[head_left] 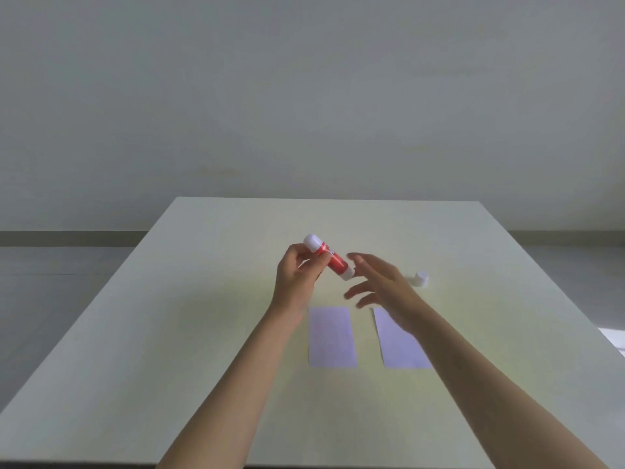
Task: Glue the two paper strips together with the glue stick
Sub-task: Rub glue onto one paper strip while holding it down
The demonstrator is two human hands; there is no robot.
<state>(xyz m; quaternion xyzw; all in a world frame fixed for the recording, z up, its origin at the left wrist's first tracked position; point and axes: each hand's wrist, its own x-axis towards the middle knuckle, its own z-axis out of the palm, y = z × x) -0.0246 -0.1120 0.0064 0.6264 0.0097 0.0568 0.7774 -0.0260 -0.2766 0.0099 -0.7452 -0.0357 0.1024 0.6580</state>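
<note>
My left hand is raised above the surface, its grip curled round the tilted glue stick. My right hand hovers beside it, fingers spread, holding nothing. Both paper strips lie flat below.

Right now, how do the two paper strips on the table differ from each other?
The left strip lies fully in view, while the right strip is partly covered by the right forearm. The left strip sits nearly square to the table's near edge; the right strip is turned slightly, its far end leaning left. Both are pale lilac, flat on the table, apart from each other, and look alike in size, and neither hand touches them.
</note>
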